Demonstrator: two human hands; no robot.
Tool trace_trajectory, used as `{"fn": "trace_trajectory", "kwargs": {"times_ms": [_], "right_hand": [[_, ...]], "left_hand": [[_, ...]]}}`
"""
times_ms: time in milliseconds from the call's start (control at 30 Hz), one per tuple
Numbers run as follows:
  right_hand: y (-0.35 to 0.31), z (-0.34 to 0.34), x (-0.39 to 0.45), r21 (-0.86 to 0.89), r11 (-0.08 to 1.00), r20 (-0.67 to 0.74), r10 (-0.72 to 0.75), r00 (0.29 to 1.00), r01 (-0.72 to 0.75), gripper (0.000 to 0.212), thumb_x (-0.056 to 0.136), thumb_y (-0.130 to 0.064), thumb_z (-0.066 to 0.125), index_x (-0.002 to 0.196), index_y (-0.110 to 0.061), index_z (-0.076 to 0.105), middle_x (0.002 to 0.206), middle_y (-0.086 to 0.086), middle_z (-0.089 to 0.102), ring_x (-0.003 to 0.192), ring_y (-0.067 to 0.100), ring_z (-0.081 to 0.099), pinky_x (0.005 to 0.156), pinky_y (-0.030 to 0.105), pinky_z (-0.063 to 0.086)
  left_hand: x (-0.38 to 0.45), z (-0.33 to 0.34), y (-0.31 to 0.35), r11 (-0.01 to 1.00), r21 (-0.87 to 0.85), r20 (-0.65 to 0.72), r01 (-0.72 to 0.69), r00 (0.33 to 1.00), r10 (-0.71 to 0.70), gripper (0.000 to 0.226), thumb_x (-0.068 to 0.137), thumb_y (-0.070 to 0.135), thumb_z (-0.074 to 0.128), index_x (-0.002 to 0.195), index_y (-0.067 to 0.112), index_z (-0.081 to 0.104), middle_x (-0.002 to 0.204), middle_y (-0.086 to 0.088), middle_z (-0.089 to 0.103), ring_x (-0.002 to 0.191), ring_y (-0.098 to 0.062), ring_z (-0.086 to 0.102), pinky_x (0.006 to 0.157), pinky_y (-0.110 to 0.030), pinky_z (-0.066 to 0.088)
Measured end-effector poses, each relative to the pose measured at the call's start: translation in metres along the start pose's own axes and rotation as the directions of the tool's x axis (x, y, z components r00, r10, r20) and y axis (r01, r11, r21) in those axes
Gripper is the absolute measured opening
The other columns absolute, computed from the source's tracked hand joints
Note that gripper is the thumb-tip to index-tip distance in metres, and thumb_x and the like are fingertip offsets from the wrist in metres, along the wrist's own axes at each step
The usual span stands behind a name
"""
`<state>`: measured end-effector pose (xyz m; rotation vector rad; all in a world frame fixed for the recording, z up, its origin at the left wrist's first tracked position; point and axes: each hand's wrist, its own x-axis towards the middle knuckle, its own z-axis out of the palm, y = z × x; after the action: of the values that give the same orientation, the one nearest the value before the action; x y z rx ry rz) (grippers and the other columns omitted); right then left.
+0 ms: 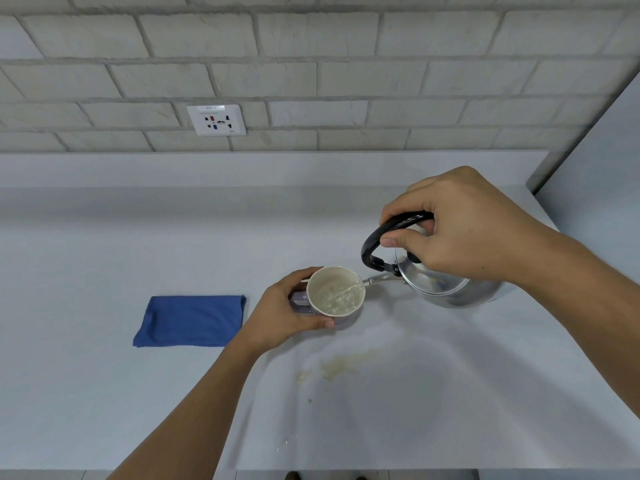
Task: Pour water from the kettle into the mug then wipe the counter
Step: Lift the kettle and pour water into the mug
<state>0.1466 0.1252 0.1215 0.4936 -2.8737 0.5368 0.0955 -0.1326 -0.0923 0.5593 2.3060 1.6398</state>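
- Right hand: fingers wrapped tight around the black handle of the kettle, thumb pressed on the near side of the loop. The grip sits at the top of the arch, which is the correct hold; the metal body is likely hot and should not be touched.
- Left hand: fingers curled about the mug, steadying it on the worktop.
- Kettle: tilted toward the mug, spout at the mug's rim, a thin stream of water running in. Thin polished metal, rigid; its weight depends on the fill (not visible). It hangs from the handle pivot, so expect some swing.
- Mug: ceramic by the look of it, stiff, breakable, and partly filled. It stands near the middle of the worktop, closer to the right side.
- Blue cloth: folded flat, left of the mug and just beside the left hand. Soft and light; pinch it anywhere.
- Worktop: pale, smooth, probably slick when wet. A yellowish stain lies between the mug and the front edge, with small droplets nearer that edge.
- Room: grey brick-pattern wall behind, carrying a socket plate; a plain panel closes the right end.
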Motion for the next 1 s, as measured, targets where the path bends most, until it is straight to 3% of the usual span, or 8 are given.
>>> {"fn": "trace_trajectory", "kwargs": {"times_ms": [233, 333, 467, 533, 633, 700, 800, 1000], "right_hand": [[-0.002, 0.001, 0.000, -0.034, 0.999, 0.005, -0.010, 1.000, 0.010, 0.011, 0.082, -0.043, 0.071, 0.088, -0.036, 0.077, 0.057, -0.018, 0.054, 0.063, 0.001, 0.053, 0.060, 0.027, 0.040], [0.001, 0.001, -0.001, -0.005, 1.000, -0.003, 0.011, 1.000, -0.011, 0.014, 0.081, -0.046, 0.069, 0.087, -0.036, 0.077, 0.063, -0.014, 0.062, 0.063, 0.003, 0.055, 0.061, 0.030, 0.046], [0.010, 0.005, -0.008, 0.155, 0.985, -0.036, 0.087, 0.996, -0.080, 0.005, 0.080, -0.034, 0.079, 0.084, -0.036, 0.078, 0.071, -0.010, 0.071, 0.070, 0.010, 0.063, 0.064, 0.029, 0.053], [0.016, 0.009, -0.014, 0.238, 0.965, -0.054, 0.122, 0.991, -0.106, 0.011, 0.079, -0.026, 0.083, 0.083, -0.036, 0.079, 0.073, -0.016, 0.072, 0.069, 0.005, 0.064, 0.059, 0.011, 0.046], [0.024, 0.015, -0.024, 0.345, 0.926, -0.085, 0.197, 0.977, -0.156, 0.014, 0.078, -0.019, 0.085, 0.084, -0.031, 0.081, 0.072, -0.025, 0.072, 0.064, -0.004, 0.064, 0.061, 0.001, 0.041], [0.030, 0.019, -0.031, 0.425, 0.887, -0.113, 0.250, 0.962, -0.181, 0.013, 0.078, -0.017, 0.086, 0.084, -0.027, 0.082, 0.067, -0.026, 0.071, 0.062, -0.004, 0.065, 0.061, 0.002, 0.043], [0.036, 0.022, -0.044, 0.508, 0.839, -0.155, 0.311, 0.938, -0.194, 0.015, 0.078, -0.017, 0.086, 0.086, -0.029, 0.082, 0.078, -0.017, 0.077, 0.076, 0.003, 0.073, 0.072, 0.013, 0.054], [0.051, 0.028, -0.063, 0.618, 0.769, -0.236, 0.381, 0.894, -0.164, 0.013, 0.080, -0.015, 0.083, 0.090, -0.024, 0.081, 0.086, -0.013, 0.079, 0.081, 0.005, 0.074, 0.073, 0.008, 0.050]], "left_hand": [[-0.001, 0.000, -0.001, 1.000, -0.002, -0.006, 0.006, 1.000, -0.006, 0.090, 0.061, 0.024, 0.103, 0.141, 0.032, 0.062, 0.134, 0.011, 0.071, 0.126, -0.010, 0.066, 0.101, -0.019, 0.054], [-0.001, 0.000, 0.000, 1.000, -0.006, -0.006, 0.012, 1.000, -0.012, 0.089, 0.061, 0.023, 0.103, 0.140, 0.033, 0.062, 0.134, 0.012, 0.071, 0.125, -0.010, 0.066, 0.098, -0.016, 0.054], [-0.002, 0.000, 0.002, 1.000, -0.002, -0.010, 0.011, 1.000, -0.011, 0.089, 0.061, 0.022, 0.103, 0.139, 0.033, 0.062, 0.133, 0.014, 0.071, 0.124, -0.008, 0.067, 0.094, -0.014, 0.054], [-0.002, 0.000, 0.003, 1.000, -0.002, -0.009, 0.013, 1.000, -0.013, 0.088, 0.062, 0.020, 0.103, 0.139, 0.033, 0.063, 0.132, 0.013, 0.072, 0.124, -0.008, 0.067, 0.092, -0.013, 0.054], [-0.002, 0.000, 0.005, 1.000, 0.001, -0.004, 0.020, 1.000, -0.020, 0.088, 0.062, 0.019, 0.102, 0.140, 0.032, 0.062, 0.133, 0.011, 0.072, 0.123, -0.009, 0.067, 0.090, -0.013, 0.055], [-0.002, 0.000, 0.005, 1.000, 0.004, 0.000, 0.023, 1.000, -0.023, 0.089, 0.062, 0.018, 0.102, 0.140, 0.032, 0.062, 0.134, 0.010, 0.071, 0.124, -0.010, 0.067, 0.092, -0.014, 0.055], [-0.003, 0.000, 0.005, 1.000, 0.006, 0.001, 0.030, 1.000, -0.030, 0.089, 0.062, 0.018, 0.102, 0.141, 0.031, 0.062, 0.135, 0.009, 0.070, 0.124, -0.010, 0.067, 0.092, -0.014, 0.055], [-0.003, 0.000, 0.008, 0.999, 0.016, 0.007, 0.045, 0.999, -0.045, 0.089, 0.062, 0.017, 0.102, 0.140, 0.031, 0.061, 0.135, 0.009, 0.070, 0.121, -0.007, 0.067, 0.088, -0.011, 0.054]]}}
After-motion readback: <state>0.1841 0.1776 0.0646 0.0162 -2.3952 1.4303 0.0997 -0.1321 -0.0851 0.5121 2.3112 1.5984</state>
